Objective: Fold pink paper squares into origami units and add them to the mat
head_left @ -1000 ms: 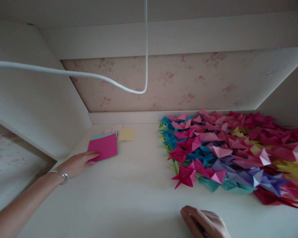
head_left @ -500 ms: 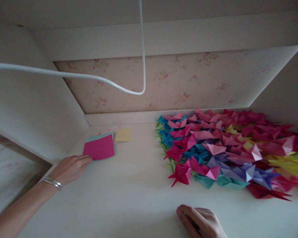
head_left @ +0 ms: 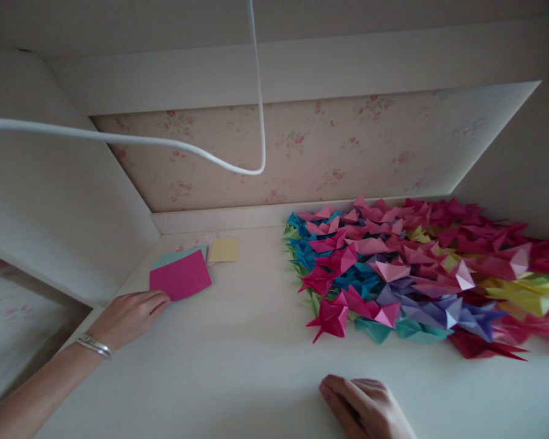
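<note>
"Firstly, what is obscured?"

"Your left hand (head_left: 135, 314) is closed on the near left corner of the magenta paper (head_left: 180, 277), at the left of the white surface (head_left: 242, 353). That sheet covers most of the teal paper (head_left: 165, 259). Your right hand (head_left: 363, 405) is curled and cut off by the lower edge; whether it holds anything, I cannot tell."

"And materials?"

"You have a slightly bowed sheet, a yellow square (head_left: 224, 250) near it, and sharply creased folded-paper figures (head_left: 391, 270), overlapping and cropped at right. Your left wrist bears a shiny bracelet (head_left: 94, 346)."
</note>
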{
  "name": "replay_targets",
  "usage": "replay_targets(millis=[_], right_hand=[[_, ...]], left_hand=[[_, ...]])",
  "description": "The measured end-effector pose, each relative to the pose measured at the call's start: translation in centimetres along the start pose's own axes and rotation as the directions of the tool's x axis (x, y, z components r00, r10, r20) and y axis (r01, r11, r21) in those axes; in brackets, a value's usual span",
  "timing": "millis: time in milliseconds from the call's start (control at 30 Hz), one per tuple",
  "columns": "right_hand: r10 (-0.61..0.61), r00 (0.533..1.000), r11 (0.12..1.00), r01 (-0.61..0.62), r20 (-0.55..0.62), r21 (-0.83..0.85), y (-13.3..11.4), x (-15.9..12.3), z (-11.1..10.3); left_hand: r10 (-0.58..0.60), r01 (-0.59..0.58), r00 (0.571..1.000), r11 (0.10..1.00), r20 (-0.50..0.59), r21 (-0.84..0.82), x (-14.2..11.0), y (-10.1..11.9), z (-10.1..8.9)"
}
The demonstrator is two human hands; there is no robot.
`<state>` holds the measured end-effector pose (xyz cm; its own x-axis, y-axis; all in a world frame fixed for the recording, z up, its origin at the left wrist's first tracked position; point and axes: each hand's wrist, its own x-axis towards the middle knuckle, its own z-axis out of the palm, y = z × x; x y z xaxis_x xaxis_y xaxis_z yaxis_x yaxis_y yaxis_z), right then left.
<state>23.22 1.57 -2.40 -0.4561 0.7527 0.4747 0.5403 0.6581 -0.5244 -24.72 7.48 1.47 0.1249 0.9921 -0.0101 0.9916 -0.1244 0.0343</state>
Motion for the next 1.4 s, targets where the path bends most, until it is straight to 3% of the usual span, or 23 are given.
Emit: replay_targets(millis=[200,533,833,1167,1400], right_hand=[[0.028,0.999,1.0,-0.028,0.023,0.0,0.2,0.0,0.2],[0.055,0.998,0.998,-0.055,0.021,0.017,0.5,0.0,0.5],[0.097,0.985,0.995,-0.099,0.144,0.011,1.1,-0.7,1.0],[0.147,0.968,0.988,-0.152,0.203,0.007,1.0,-0.8,0.8],[0.06,0.987,0.998,-0.058,0.151,-0.016,0.9,-0.6,0.9]], left_hand=[[-0.037,0.034,0.997,0.998,0.068,0.045,0.7,-0.1,-0.2],[-0.09,0.096,0.982,0.995,0.163,-0.026,2.1,-2.6,-0.2],[-0.064,0.069,0.981,0.997,0.182,-0.021,2.1,-1.8,-0.6],[-0.069,0.078,0.977,0.996,0.204,-0.036,2.0,-1.6,-0.9],[-0.107,0.125,0.972,0.989,0.208,-0.079,1.9,-1.3,-1.1]])
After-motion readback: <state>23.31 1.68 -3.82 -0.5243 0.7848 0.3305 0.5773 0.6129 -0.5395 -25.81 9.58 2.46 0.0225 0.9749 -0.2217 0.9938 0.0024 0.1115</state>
